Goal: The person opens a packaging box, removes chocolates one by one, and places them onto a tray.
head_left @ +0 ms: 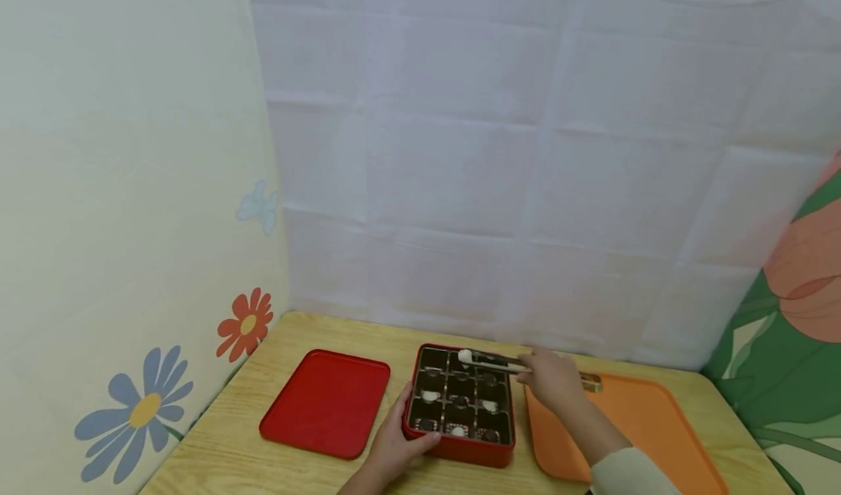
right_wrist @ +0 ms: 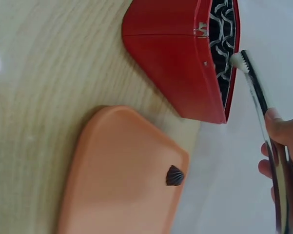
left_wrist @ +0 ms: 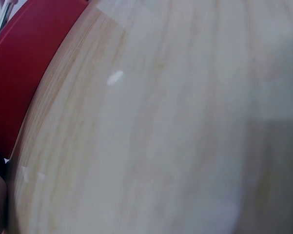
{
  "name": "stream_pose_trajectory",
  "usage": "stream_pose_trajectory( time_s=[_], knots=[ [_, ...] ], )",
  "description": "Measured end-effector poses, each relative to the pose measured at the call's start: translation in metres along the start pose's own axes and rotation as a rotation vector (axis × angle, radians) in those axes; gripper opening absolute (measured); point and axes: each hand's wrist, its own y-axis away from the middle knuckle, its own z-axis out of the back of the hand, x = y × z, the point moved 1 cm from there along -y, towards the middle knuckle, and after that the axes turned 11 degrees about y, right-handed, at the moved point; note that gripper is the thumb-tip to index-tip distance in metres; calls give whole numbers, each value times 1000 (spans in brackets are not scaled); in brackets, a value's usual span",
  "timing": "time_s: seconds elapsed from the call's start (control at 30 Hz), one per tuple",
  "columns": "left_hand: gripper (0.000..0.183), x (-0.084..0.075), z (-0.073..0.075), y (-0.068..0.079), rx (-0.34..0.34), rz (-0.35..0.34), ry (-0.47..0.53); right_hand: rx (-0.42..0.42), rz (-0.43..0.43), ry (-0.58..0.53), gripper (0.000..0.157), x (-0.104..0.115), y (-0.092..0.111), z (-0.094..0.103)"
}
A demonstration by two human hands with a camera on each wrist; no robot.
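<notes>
A red tin box [head_left: 460, 450] holds a dark divided insert [head_left: 435, 412] with white and dark sweets in several compartments. At its front left corner my left hand [head_left: 393, 445] grips the side, thumb at the rim; the left wrist view shows mostly the box's red wall [left_wrist: 31, 63]. Metal tongs [right_wrist: 265, 129] are held in my right hand [head_left: 555, 382], which reaches in from the right. Between the tong tips is a white sweet [head_left: 465, 356], over the back middle of the box. In the right wrist view this white sweet [right_wrist: 238, 61] is close above the insert.
A red lid-like tray [head_left: 328, 404] lies left of the box. To the right is an orange tray [head_left: 634, 415], partly under my right arm, with a dark shell-shaped sweet [right_wrist: 174, 176] on it. A white sheet [head_left: 420, 188] hangs behind the wooden table [head_left: 223, 444].
</notes>
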Motion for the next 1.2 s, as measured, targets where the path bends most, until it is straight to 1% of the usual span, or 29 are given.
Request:
stream_pose_trajectory(
  time_s=[0.2, 0.37, 0.5, 0.57, 0.77, 0.9, 1.13, 1.2],
  knots=[
    [104, 0, 1, -1, -7, -5, 6, -34, -25, -117, 37, -12, 11, -6],
    [104, 1, 1, -2, -8, -19, 1, -26, -71, -175, 40, -24, 19, -11],
    [104, 2, 1, -3, -5, -24, 0, -25, -86, -219, 45, -34, 28, -13],
    [104, 2, 1, -3, -2, -23, 0, -27, -98, -233, 45, -40, 33, -15],
    [104, 1, 2, -3, -2, -11, -4, -35, -134, -239, 39, -59, 45, -17],
    [104, 1, 2, -2, -3, -13, -7, 3, -157, -220, 38, -72, 52, -20],
    [104, 2, 0, 0, -6, -31, 1, 19, -186, -199, 36, -94, 65, -28],
    [104, 1, 0, 0, -8, -31, 3, 37, -189, -202, 36, -99, 68, -30]
  ],
)
